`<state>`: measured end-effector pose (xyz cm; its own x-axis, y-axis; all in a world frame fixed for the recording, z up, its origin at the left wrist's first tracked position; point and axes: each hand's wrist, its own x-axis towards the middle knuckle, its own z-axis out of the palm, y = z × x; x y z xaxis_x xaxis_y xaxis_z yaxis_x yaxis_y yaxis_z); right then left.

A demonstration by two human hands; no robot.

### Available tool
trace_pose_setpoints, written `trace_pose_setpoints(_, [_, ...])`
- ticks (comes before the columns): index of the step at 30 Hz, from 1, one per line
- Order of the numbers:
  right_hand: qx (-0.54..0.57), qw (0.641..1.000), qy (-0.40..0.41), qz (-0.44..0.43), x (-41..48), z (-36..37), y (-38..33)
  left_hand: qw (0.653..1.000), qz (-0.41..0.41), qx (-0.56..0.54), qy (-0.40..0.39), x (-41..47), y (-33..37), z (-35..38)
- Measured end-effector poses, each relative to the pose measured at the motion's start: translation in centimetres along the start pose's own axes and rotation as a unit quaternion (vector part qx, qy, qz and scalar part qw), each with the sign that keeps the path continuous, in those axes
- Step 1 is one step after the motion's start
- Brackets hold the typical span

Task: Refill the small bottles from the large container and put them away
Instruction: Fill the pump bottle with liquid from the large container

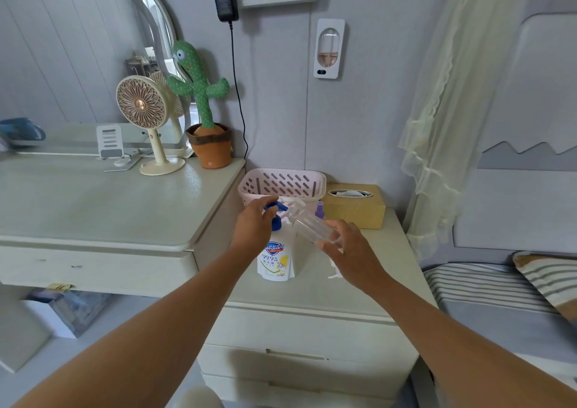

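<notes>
The left hand (254, 225) rests on top of the large white plastic soap container (274, 261), its fingers curled down over the blue pump head (276, 217), which shows just right of the knuckles. Close to its right, the right hand (346, 247) grips a small clear plastic bottle (312, 225) round its base, thumb and fingers wrapped on it. The bottle lies tilted, its neck pointing up and left toward the pump head, with a pale flip cap (298, 203) hanging open at the mouth. Whether neck and spout touch cannot be told. The container stands upright on the pale bench (312, 292), below and between the two hands. Beyond the left hand's fingertips a pink slotted plastic basket (281, 183) sits against the wall. Just beyond the right hand a small purple-topped bottle (319, 210) peeks out behind the clear one, and further out to the right stands a tan tissue box (356, 212). Under the right wrist a small white object (335, 272) lies on the bench; what it is cannot be made out.
</notes>
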<state>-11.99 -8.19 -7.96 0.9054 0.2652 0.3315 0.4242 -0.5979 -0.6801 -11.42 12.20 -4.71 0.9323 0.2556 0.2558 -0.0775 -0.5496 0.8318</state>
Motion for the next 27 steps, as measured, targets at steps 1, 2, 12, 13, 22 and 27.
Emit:
trace_pose_setpoints(1, [0.003,1.000,0.001,-0.001,0.0,0.0,0.1,1.000,0.003,0.001,-0.001,-0.1,0.1,0.1])
trace_pose_setpoints(2, [0.005,1.000,0.002,-0.002,0.1,-0.1,0.1,1.000,0.005,0.001,-0.001,-0.1,0.1,0.2])
trace_pose_setpoints(12, [0.013,1.000,0.002,-0.013,0.1,-1.0,1.2,1.000,0.029,0.008,0.007,0.8,0.4,0.6])
trace_pose_setpoints(13, [0.014,1.000,0.000,-0.014,0.1,-1.1,1.3,0.999,0.030,0.014,0.017,1.2,0.6,0.5])
trace_pose_setpoints(22, [0.017,0.999,-0.014,-0.027,0.7,-1.3,1.9,0.929,0.021,0.367,-0.050,7.4,2.3,1.7])
trace_pose_setpoints(27, [0.016,0.999,-0.018,-0.028,1.0,-1.4,2.1,0.918,-0.036,0.378,-0.109,7.9,2.1,2.7])
